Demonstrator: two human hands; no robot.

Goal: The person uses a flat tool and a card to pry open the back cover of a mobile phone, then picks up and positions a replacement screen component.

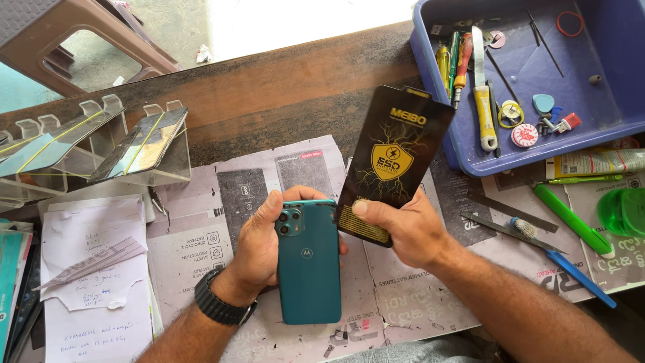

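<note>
Fingers of my left hand (259, 245) wrap the teal phone (309, 265); my right hand (410, 228) pinches a black packet (395, 161), probably a screen protector, above the paper-covered wooden bench (282, 94), blue tool tray (463, 151) beside.

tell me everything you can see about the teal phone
The teal phone is a slim, glossy smartphone seen from the back, with a square camera cluster at its top left corner and a small round logo below it. It stands lengthwise, slightly raised above the paper-covered table. The left hand grips its upper left edge, fingers wrapping round the top. No cracks show.
</note>
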